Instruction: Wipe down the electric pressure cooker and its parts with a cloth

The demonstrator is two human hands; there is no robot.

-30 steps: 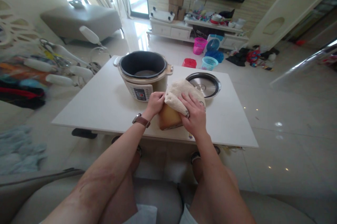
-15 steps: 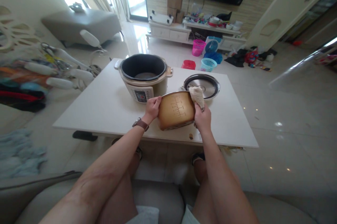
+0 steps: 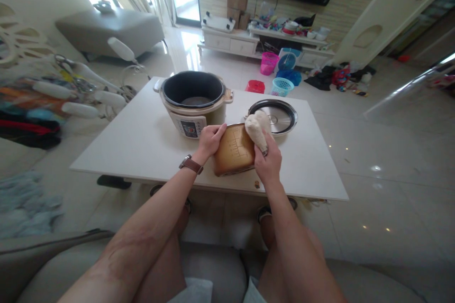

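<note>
A golden-brown inner pot [image 3: 232, 151] with dark measuring lines is tilted over the front of the white table [image 3: 142, 156]. My left hand [image 3: 210, 142] is closed on its left edge. In my right hand [image 3: 268, 158] a bunched cream cloth [image 3: 258, 127] is gripped, lying against the pot's right side and upper rim. Behind the pot stands a pressure cooker body [image 3: 199, 120], its top uncovered and its dark inside showing. To the right a round metal lid [image 3: 280, 118] lies with its inner face up, partly covered by the cloth.
A small brown piece [image 3: 256, 184] lies at the table's front edge. Beyond the table are a red stool [image 3: 255, 86], a light blue basket [image 3: 282, 87] and a pink basket [image 3: 269, 63]. White lamp arms [image 3: 110, 99] stick out at the left. A sofa [image 3: 209, 265] is beneath me.
My right hand has shifted left with the cloth, which now covers more of the pot's right side. My left hand has slid slightly up along the edge.
</note>
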